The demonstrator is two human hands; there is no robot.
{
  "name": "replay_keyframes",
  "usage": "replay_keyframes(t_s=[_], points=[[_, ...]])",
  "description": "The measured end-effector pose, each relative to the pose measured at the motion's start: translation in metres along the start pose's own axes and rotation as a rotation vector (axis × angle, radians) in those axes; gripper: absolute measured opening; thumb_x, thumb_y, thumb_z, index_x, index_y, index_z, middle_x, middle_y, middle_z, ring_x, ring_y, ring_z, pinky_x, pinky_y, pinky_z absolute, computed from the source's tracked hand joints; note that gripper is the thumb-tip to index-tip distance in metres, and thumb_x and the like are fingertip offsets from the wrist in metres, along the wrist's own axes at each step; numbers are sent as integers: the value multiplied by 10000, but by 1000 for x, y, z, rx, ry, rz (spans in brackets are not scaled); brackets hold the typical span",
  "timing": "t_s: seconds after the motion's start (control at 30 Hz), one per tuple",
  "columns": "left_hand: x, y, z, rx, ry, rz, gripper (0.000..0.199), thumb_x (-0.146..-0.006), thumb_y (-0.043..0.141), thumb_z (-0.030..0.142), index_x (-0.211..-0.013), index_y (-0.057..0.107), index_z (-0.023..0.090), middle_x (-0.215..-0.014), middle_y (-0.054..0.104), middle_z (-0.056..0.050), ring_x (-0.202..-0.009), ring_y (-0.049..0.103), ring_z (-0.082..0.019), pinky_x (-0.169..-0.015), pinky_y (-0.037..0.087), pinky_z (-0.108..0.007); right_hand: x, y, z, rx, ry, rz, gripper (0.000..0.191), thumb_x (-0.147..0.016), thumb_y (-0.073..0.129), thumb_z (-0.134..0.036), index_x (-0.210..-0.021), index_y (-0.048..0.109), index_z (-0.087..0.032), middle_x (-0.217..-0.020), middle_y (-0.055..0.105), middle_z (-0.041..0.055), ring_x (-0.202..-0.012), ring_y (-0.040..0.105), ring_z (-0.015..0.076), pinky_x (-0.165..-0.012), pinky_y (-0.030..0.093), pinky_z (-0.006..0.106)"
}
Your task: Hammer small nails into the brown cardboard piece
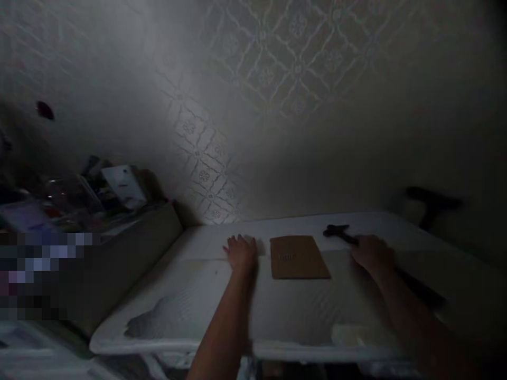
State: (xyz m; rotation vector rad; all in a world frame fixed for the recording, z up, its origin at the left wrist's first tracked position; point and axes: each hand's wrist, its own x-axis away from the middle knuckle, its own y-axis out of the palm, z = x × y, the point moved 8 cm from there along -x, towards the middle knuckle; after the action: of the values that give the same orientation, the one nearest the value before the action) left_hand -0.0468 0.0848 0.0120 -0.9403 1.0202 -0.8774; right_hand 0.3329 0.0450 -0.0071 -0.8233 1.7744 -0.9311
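My right hand [374,256] is wrapped round the dark handle of a hammer [336,230], whose head points up and to the left above the white table surface. A dark length shows past my right forearm, perhaps the rest of the handle or shadow. My left hand [241,253] lies on the table with its fingers spread and nothing visible in it. Between the two hands a flat brown piece of cardboard [299,264] lies on the table. On its left part is a short row of small pale marks or pieces, too small to make out.
The white table [190,311] stands against a patterned wall [277,105]. At the left is a grey cabinet side [130,274] with a white box [123,183] and jumbled items on top. A dark T-shaped object [431,200] is at the right. The room is dim.
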Motion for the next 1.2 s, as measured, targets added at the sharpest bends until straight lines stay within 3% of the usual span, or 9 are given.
replay_keyframes(t_s=[0.1,0.2,0.3,0.4,0.5,0.63,0.83,1.0,1.2], points=[[-1,3,-5,-24,-59,2,633,-863,292,486,-1331,378,69,-1406,334,-195,-1327,247,-314,-1063,203,-506,1,-10,-7,65,28,92,296,-786,504,-305,-1007,660,-185,-906,627,172,-875,583,346,-681,466,478],[-6,4,-9,-30,-90,-9,658,-856,292,490,-1362,331,71,-1426,297,-194,-1331,232,-325,-1054,203,-531,6,-15,-44,-119,-198,174,341,-810,485,-316,-1094,606,-170,-1046,604,152,-974,557,301,-796,458,452],[-13,6,-15,-32,-117,-29,650,-857,282,471,-1375,308,79,-1451,248,-182,-1334,219,-333,-1033,210,-567,21,-7,-86,-311,-499,112,349,-830,481,-321,-1140,570,-186,-1124,585,119,-1067,518,264,-897,426,426],[-19,10,-18,-54,-103,-72,532,-874,263,368,-1306,428,105,-1428,309,-167,-1304,290,-325,-1010,241,-568,33,7,-106,-388,-621,-25,353,-836,497,-331,-1164,553,-212,-1133,587,97,-1062,528,242,-927,413,422],[-21,10,-15,-106,-30,-92,410,-853,303,235,-1135,583,134,-1282,506,-161,-1210,432,-290,-988,300,-504,35,14,-107,-420,-618,-107,329,-840,499,-330,-1134,574,-201,-1129,589,101,-1048,542,231,-929,418,410],[-21,5,-17,-124,-43,-97,350,-815,361,136,-1049,621,143,-1050,648,-149,-1053,564,-256,-977,321,-453,33,14,-104,-422,-595,-124,296,-833,509,-322,-1077,611,-188,-1105,602,113,-1025,558,236,-922,425,416],[-18,-6,-19,-108,-71,-56,343,-837,338,137,-1001,639,117,-999,651,-170,-978,597,-247,-828,428,-357,35,12,-106,-417,-587,-143,278,-828,522,-321,-1042,630,-181,-1108,605,119,-1027,560,242,-917,431,423],[-15,-9,-24,-89,-104,-16,329,-839,361,162,-1006,645,170,-1055,637,-137,-1045,546,-274,-823,415,-383,35,12,-105,-450,-584,-140,257,-826,525,-309,-1022,638,-187,-1092,614,110,-1010,567,234,-906,437,414],[-14,-9,-26,-64,-146,-18,309,-850,373,209,-1012,629,149,-1043,630,-155,-1037,546,-283,-837,395,-414,33,14,-103,-477,-565,-142,263,-811,542,-327,-1002,650,-183,-1092,614,116,-1020,565,244,-918,427,407]])
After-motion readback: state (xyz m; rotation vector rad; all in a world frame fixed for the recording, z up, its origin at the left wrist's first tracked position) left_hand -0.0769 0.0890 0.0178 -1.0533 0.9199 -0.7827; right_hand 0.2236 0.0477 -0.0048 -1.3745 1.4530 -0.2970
